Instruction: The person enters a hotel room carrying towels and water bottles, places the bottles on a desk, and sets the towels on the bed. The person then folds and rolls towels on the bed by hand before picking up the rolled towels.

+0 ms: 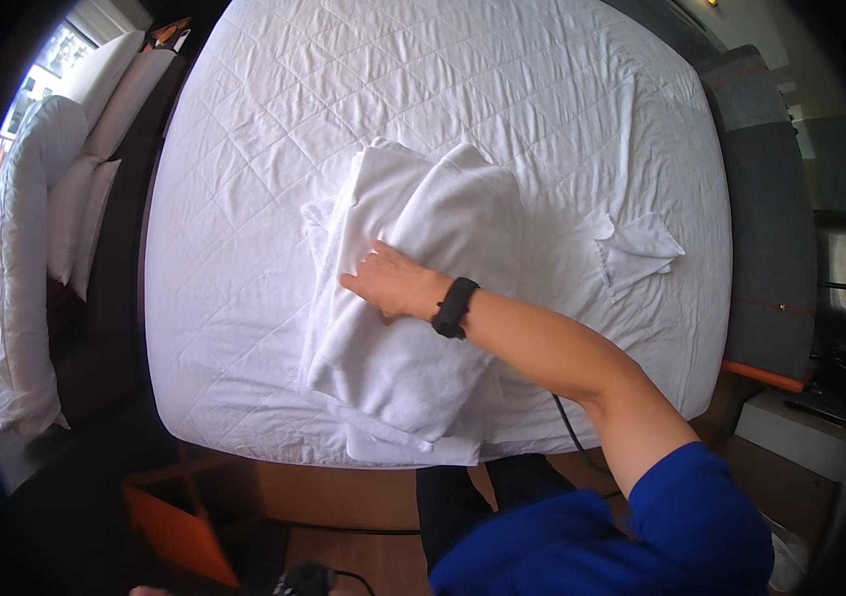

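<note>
A stack of folded white linen point(413, 288) lies on the white quilted mattress point(244, 199), reaching to its near edge. My right hand point(393, 283) rests palm down on the middle of the stack, fingers pointing left and lying flat on the cloth. It wears a black wristband point(455, 308), and its bare forearm runs back to a blue sleeve point(701, 517) at the lower right. A sliver of skin at the bottom edge may be my left hand point(150, 591); too little of it shows to tell its state.
A small folded white cloth point(641, 248) lies on the mattress to the right. White pillows point(35, 248) are piled on a dark bench at the left. A dark grey headboard point(766, 199) runs along the right. An orange box point(179, 521) stands on the floor below the bed.
</note>
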